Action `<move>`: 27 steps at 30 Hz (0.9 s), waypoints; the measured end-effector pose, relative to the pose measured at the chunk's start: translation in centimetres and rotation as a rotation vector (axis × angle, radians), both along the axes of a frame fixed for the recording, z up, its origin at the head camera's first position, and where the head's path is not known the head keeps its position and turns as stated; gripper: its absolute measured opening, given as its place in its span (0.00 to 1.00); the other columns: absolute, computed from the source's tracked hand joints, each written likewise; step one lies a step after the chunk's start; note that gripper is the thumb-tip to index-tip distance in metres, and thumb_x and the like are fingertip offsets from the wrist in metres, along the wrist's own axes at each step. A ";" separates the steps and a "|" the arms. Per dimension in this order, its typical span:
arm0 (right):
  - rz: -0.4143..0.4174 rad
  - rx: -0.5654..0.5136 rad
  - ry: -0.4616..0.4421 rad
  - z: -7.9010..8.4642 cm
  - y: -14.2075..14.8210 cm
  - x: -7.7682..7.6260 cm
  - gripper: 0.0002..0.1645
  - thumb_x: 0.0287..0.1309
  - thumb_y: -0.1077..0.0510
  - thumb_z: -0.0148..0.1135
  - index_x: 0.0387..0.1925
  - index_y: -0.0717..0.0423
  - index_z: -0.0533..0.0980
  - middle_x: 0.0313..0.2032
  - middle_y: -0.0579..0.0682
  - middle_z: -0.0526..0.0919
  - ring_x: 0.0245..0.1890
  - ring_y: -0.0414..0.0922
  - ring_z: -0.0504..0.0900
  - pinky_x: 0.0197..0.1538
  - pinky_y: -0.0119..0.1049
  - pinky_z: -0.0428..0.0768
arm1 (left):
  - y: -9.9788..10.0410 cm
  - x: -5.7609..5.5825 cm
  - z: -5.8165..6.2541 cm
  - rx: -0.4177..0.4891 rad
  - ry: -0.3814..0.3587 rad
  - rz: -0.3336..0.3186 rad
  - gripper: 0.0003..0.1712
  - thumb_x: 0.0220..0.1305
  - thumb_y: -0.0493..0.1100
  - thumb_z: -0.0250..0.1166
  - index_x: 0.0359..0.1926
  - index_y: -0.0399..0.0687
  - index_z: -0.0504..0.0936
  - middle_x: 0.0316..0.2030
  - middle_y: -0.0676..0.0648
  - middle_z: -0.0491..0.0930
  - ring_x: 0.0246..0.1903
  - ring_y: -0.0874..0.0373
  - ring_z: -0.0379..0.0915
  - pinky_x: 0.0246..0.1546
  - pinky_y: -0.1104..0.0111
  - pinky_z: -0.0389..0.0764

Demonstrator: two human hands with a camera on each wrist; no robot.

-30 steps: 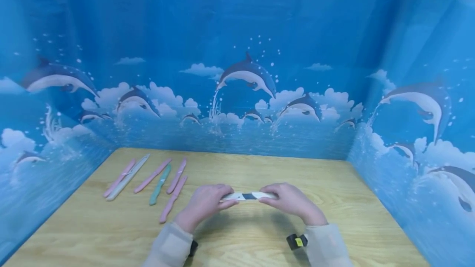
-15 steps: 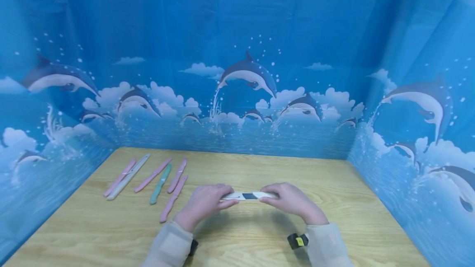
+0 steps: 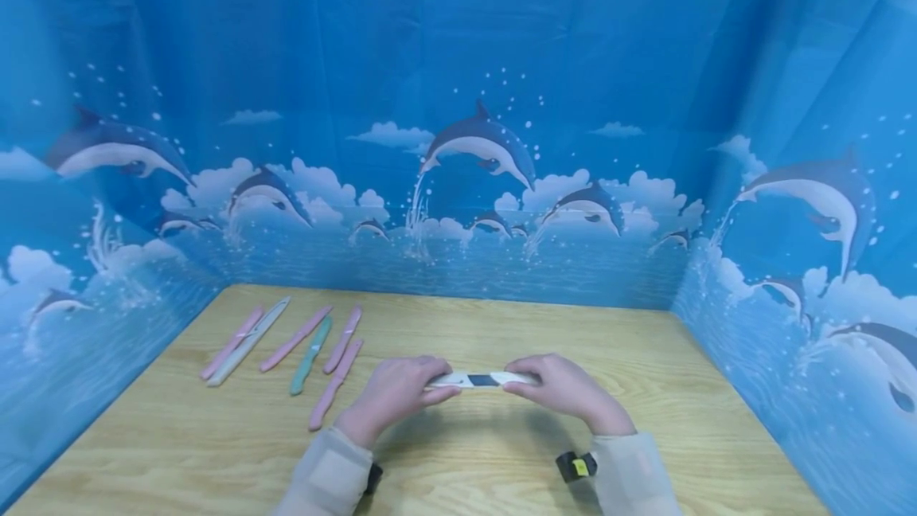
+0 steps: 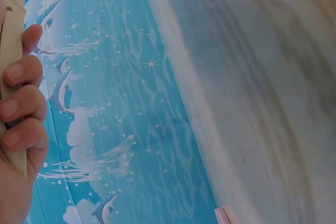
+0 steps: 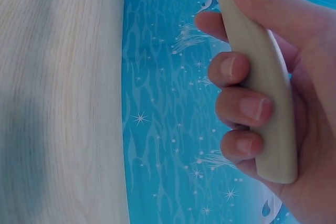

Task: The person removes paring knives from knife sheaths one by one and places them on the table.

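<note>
Running crosswise, the cream-handled knife [image 3: 483, 380] bridges the gap, left hand [image 3: 401, 391] gripping one end, right hand [image 3: 562, 390] the other!

Head view looks forward, down; closer wrist views share tabletop [image 3: 645, 373].

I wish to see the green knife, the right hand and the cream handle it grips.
Green knife [image 3: 308, 361], head view: its middle.
Right hand [image 3: 562, 390], head view: its back.
Cream handle [image 5: 266, 77], right wrist view: its middle.
</note>
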State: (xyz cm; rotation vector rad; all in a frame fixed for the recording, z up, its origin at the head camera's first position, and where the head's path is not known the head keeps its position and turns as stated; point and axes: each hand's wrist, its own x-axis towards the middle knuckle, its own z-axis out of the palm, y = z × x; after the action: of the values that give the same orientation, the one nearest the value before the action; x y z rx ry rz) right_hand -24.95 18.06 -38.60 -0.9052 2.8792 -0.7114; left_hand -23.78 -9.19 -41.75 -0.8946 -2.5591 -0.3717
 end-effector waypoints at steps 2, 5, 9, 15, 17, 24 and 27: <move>-0.002 -0.001 -0.002 0.0 0.1 0.0 0.20 0.61 0.40 0.60 0.45 0.47 0.83 0.40 0.44 0.87 0.38 0.41 0.83 0.43 0.44 0.80 | 0.0 0.0 0.0 0.003 0.000 0.000 0.20 0.65 0.64 0.57 0.39 0.56 0.83 0.30 0.58 0.84 0.21 0.69 0.74 0.20 0.79 0.68; -0.006 -0.002 -0.002 0.1 0.2 0.0 0.20 0.61 0.40 0.60 0.45 0.47 0.83 0.40 0.43 0.86 0.37 0.40 0.82 0.43 0.43 0.80 | 0.0 0.0 -0.1 0.006 0.002 0.001 0.20 0.65 0.64 0.57 0.39 0.56 0.83 0.30 0.58 0.84 0.21 0.69 0.73 0.19 0.79 0.68; -0.006 -0.009 -0.013 0.2 0.2 0.0 0.20 0.61 0.40 0.60 0.45 0.47 0.83 0.40 0.43 0.86 0.36 0.39 0.82 0.42 0.42 0.79 | 0.0 0.0 0.0 0.006 0.000 0.001 0.20 0.65 0.63 0.58 0.39 0.56 0.83 0.30 0.58 0.84 0.22 0.69 0.73 0.20 0.79 0.68; -0.010 -0.008 -0.025 0.3 0.2 0.0 0.19 0.62 0.39 0.59 0.44 0.45 0.83 0.39 0.41 0.86 0.35 0.36 0.81 0.41 0.39 0.78 | -0.1 0.0 0.0 0.004 0.004 0.002 0.19 0.65 0.63 0.58 0.39 0.56 0.83 0.31 0.58 0.84 0.23 0.68 0.75 0.20 0.78 0.69; -0.010 -0.005 -0.026 0.3 0.2 0.0 0.18 0.62 0.39 0.59 0.44 0.44 0.83 0.38 0.40 0.86 0.34 0.35 0.80 0.40 0.38 0.78 | -0.1 0.0 0.0 0.002 0.006 0.003 0.19 0.65 0.63 0.58 0.39 0.56 0.83 0.31 0.58 0.84 0.23 0.68 0.75 0.20 0.78 0.69; -0.004 -0.013 -0.055 0.4 0.3 0.0 0.18 0.62 0.40 0.60 0.44 0.46 0.83 0.38 0.41 0.86 0.35 0.37 0.80 0.41 0.41 0.78 | -0.2 0.0 0.0 -0.003 -0.002 0.005 0.20 0.66 0.64 0.57 0.39 0.56 0.83 0.31 0.58 0.84 0.22 0.68 0.75 0.20 0.78 0.69; -0.011 -0.014 -0.071 0.4 0.3 0.0 0.18 0.62 0.41 0.60 0.44 0.46 0.83 0.39 0.42 0.86 0.37 0.39 0.81 0.42 0.44 0.79 | -0.2 0.0 0.0 -0.002 0.000 0.004 0.20 0.66 0.63 0.57 0.39 0.55 0.83 0.31 0.58 0.84 0.23 0.68 0.75 0.21 0.78 0.70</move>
State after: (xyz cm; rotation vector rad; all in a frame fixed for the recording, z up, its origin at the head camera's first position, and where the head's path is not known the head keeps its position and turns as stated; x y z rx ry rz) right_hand -24.90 18.35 -38.20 -0.8475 2.8229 -0.7502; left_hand -23.78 -9.40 -41.75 -0.8903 -2.5613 -0.3676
